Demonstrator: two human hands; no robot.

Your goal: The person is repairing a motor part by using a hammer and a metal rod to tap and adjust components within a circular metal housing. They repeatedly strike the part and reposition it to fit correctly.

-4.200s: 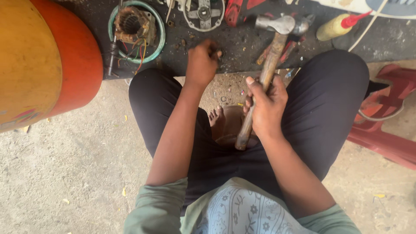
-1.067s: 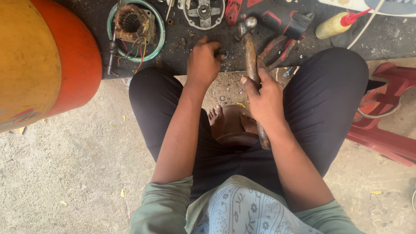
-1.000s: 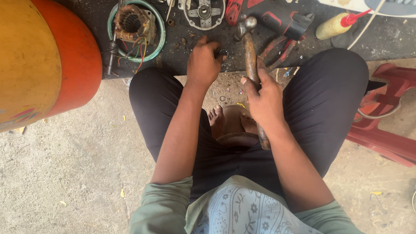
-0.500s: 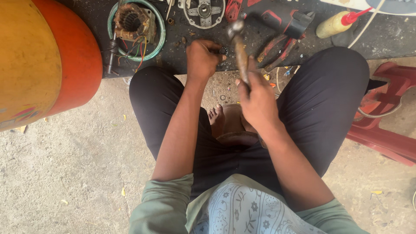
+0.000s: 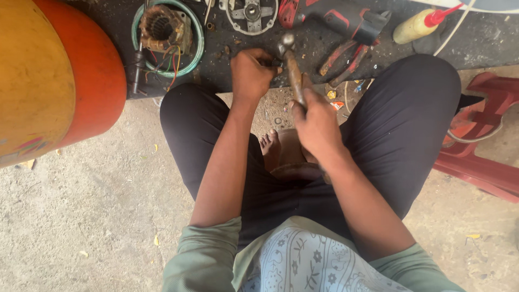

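Observation:
My right hand (image 5: 316,124) grips the wooden handle of a hammer (image 5: 292,67), whose steel head sits right beside my left hand. My left hand (image 5: 250,73) is closed over a small part on the black mat (image 5: 216,75); the part itself is hidden under the fingers. Both hands are above my knees as I sit with legs folded in black trousers.
On the mat lie a motor stator with coloured wires inside a green ring (image 5: 165,30), a round metal end plate (image 5: 251,12), a red and black power tool (image 5: 346,19), pliers (image 5: 340,59) and a yellow squeeze bottle (image 5: 419,24). An orange cylinder (image 5: 59,81) stands left, a red plastic stool (image 5: 486,140) right.
The hammer has swung from lying over to the right to upright and then down, its head now next to my left hand. My left hand has stayed on the mat.

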